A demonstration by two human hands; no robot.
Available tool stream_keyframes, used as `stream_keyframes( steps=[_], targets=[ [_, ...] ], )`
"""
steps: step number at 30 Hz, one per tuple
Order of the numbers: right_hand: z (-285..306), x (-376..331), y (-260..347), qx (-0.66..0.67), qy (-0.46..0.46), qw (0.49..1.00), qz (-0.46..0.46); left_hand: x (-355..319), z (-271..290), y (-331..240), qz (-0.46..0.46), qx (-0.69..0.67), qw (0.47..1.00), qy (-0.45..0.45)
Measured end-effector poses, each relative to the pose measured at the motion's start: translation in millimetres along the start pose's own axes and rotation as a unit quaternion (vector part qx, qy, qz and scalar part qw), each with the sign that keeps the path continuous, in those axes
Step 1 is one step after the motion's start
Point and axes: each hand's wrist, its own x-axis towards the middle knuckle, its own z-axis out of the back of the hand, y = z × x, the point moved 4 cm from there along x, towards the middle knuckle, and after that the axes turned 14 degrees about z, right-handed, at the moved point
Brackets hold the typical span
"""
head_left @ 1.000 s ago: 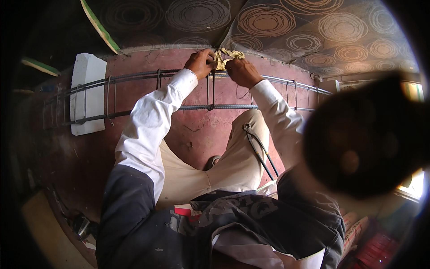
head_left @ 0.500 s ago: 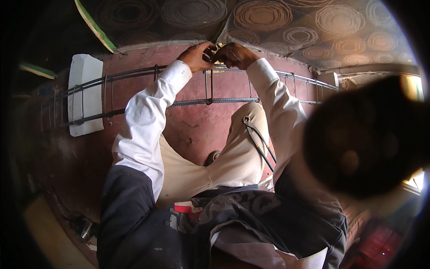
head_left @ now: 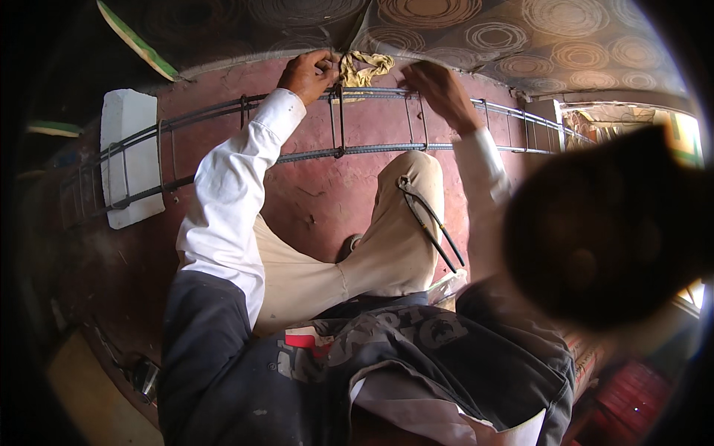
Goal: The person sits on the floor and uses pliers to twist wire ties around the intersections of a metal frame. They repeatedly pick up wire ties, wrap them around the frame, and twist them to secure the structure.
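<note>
A long cage of dark steel rebar (head_left: pixel 387 149) with square stirrups (head_left: pixel 337 123) runs across in front of me. At its far upper bar, my left hand (head_left: pixel 306 76) has its fingers pinched together beside a stirrup; what they hold, if anything, is hidden. My right hand (head_left: pixel 440 91) is above the same bar, farther right, its fingers loosely bent and apart, with nothing visible in them. Between the hands, beyond the bar, lies a crumpled yellowish cloth (head_left: pixel 363 68). A pair of long-handled pincers (head_left: pixel 430 223) rests on my right leg (head_left: pixel 405 201).
A white block (head_left: pixel 128 160) stands at the cage's left part. Patterned dark sheeting (head_left: pixel 461 33) spans the far side above the reddish floor (head_left: pixel 312 208). A blurred dark object (head_left: pixel 595 238) covers much of the right side. Something shiny (head_left: pixel 145 377) lies lower left.
My right hand has moved right, away from my left hand, uncovering the yellowish cloth between them. My left hand has stayed close to the stirrup. The view has shifted slightly.
</note>
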Motion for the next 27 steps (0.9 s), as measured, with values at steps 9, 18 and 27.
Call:
stream_keyframes(
  steps=[9, 18, 27],
  targets=[
    [-5, -255, 62, -0.031, 0.095, 0.97, -0.22, 10, -14, 10, 0.044, -0.095, 0.994, 0.025],
    [-13, -305, 81, -0.09, 0.011, 0.935, -0.344, 19, -21, 8, -0.01, -0.1, 0.995, 0.015],
    [33, -290, 66, 0.067, -0.202, 0.955, -0.206, 17, -18, 14, -0.003, -0.137, 0.99, 0.019]
  ],
)
